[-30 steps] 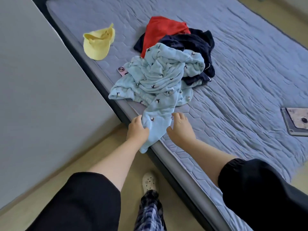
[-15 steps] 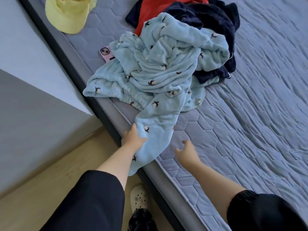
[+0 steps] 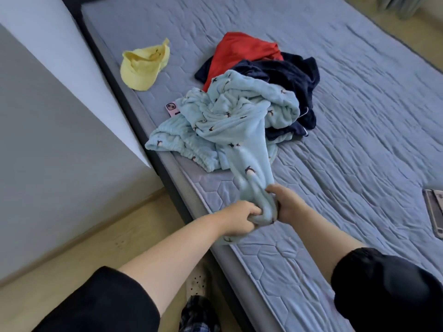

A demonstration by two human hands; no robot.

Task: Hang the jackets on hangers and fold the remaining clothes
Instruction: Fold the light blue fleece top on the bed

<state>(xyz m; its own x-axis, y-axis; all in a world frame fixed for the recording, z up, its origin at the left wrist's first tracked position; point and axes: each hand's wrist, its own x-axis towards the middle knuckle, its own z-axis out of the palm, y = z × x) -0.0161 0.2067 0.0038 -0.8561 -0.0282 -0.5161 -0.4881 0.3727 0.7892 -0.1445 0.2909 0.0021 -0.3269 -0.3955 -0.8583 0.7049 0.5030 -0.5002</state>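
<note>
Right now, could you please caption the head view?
Left hand and right hand grip the blue fleece garment on the mattress.

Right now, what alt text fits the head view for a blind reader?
The left hand and right hand grip one end of a light blue garment on a grey mattress, beside a red garment and navy clothes.

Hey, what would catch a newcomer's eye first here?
The left hand and right hand grip one end of the light blue fleece garment at the near edge of the mattress. Behind it lie a red garment and a navy garment, a yellow cap further left.
</note>
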